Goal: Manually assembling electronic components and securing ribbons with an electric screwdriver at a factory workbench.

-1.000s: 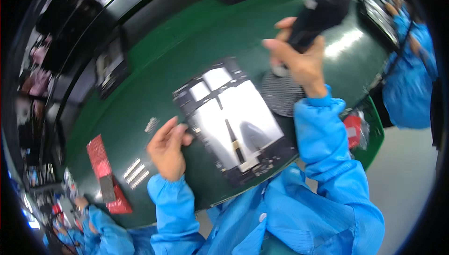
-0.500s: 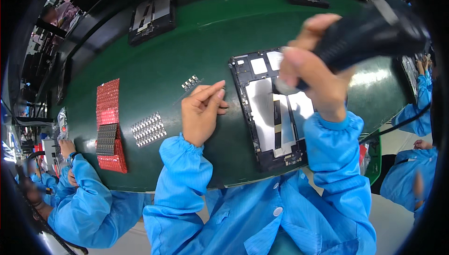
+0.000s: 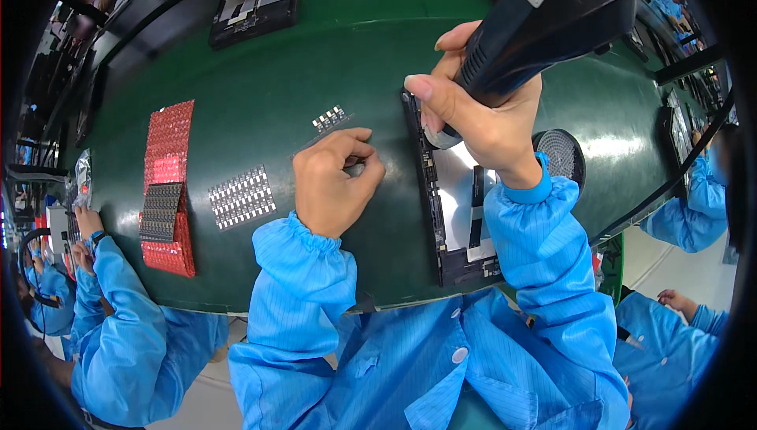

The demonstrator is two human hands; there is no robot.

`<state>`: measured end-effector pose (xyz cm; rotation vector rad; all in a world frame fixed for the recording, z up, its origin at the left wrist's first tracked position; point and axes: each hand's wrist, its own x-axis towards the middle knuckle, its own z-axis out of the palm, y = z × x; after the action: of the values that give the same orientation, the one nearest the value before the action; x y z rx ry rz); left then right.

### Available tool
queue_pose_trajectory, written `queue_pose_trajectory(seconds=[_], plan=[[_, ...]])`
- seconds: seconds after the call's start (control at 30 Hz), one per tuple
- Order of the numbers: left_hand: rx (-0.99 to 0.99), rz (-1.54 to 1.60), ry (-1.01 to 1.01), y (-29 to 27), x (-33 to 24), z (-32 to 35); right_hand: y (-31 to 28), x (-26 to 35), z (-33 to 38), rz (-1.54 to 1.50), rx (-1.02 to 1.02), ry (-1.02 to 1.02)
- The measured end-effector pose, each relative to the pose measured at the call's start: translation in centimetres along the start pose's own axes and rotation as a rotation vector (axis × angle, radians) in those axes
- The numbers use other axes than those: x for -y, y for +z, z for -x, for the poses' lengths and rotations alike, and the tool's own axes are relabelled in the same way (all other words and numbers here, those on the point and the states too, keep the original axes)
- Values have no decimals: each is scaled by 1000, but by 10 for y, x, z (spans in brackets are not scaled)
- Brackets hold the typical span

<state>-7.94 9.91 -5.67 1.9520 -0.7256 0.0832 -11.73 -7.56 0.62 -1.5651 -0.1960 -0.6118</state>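
Observation:
My right hand (image 3: pixel 493 119) is wrapped round a bulky black hand-held device (image 3: pixel 544 28) with vent slots and a grey patch. I cannot tell its exact kind. Its pale, rounded lower end (image 3: pixel 443 138) points down over an opened tablet (image 3: pixel 453 182) with silver panels and a dark ribbon cable. My hand and the device cover the tablet's far part. To the left of the tablet, my left hand (image 3: pixel 335 182) is above the table, fingers curled and thumb near the index finger; what they pinch, if anything, cannot be made out. Just beyond it lies a clear strip of small parts (image 3: pixel 330 119).
A sheet of small parts (image 3: pixel 243 197) lies left of my left hand, beside red bubble wrap (image 3: pixel 168 138) bearing a dark sheet (image 3: pixel 161 212). A round, black, dimpled object (image 3: pixel 561 156) stands right of the tablet. Another opened device (image 3: pixel 256 0) lies at the back. Co-workers sit on both sides.
My right hand and the black device have moved left over the tablet. My left hand's fingers have curled in more. The view has shifted, uncovering the round black object.

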Motion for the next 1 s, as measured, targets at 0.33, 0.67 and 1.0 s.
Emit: queue_pose_trajectory(seconds=[0.33,0.67,1.0], plan=[[-99,87,-147,-2,-4,-4,1,-5,1,-16,-29,-18],[-206,342,-162,-3,4,-5,10,-4,8,112,60,-72],[-153,482,-251,0,4,0,7,-5,9,92,71,-83]])
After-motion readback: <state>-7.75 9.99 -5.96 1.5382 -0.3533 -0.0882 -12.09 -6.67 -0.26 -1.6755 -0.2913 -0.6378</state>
